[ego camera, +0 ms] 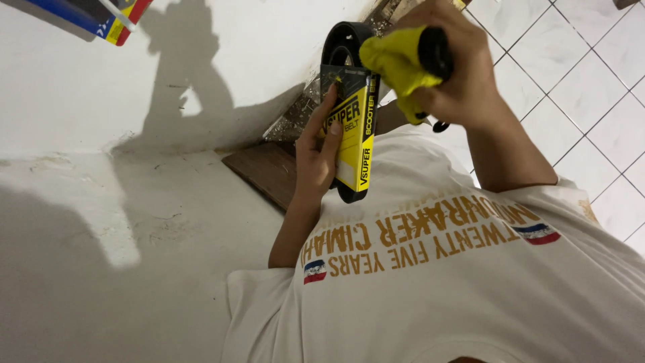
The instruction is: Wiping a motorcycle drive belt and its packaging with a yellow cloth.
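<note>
The camera looks down over the person's white T-shirt, and both hands are raised in front of the chest. The left hand has its grip closed around a black drive belt that sits in a yellow and black cardboard sleeve; the thumb and the fingers lie flat on the face of the sleeve, and the belt stands almost upright, with its black loop coming out above the sleeve at 12 o'clock and a small part below it at 6 o'clock. The right hand is at 2 o'clock from the belt, and its grip is closed tightly around a yellow cloth together with a black round piece, which I cannot tell exactly what it is. The cloth touches the top of the sleeve and the belt loop. Behind the hands, at 8 o'clock from the belt, a brown wooden board lies on the white concrete floor. At 3 o'clock the floor is of white tiles. A coloured box is at the upper left corner.
</note>
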